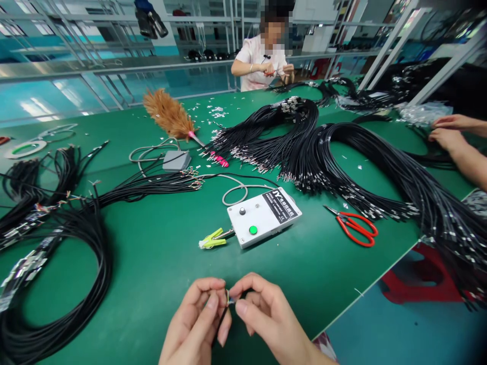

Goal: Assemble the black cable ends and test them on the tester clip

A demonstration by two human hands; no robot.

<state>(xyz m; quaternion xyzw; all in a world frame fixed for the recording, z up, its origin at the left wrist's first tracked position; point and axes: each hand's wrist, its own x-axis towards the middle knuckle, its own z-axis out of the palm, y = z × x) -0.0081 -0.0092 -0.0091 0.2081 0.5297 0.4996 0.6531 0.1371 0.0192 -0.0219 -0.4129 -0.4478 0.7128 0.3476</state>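
My left hand [198,319] and my right hand [262,309] meet near the front edge of the green table [160,253]. Both pinch the stripped end of one thin black cable [228,299], where small coloured wires show between the fingertips. Just beyond the hands sits a white test box [262,215] with a green button, a knob and a yellow-green clip [211,239] at its left. Large coils of black cables [49,263] lie to the left of my hands.
Red scissors [355,228] lie right of the box. Big bundles of black cables [342,157] cover the right side. A brown feather duster [169,115] and a grey pedal [175,160] lie farther back. One person works across the table; another person's hands [451,132] rest at right.
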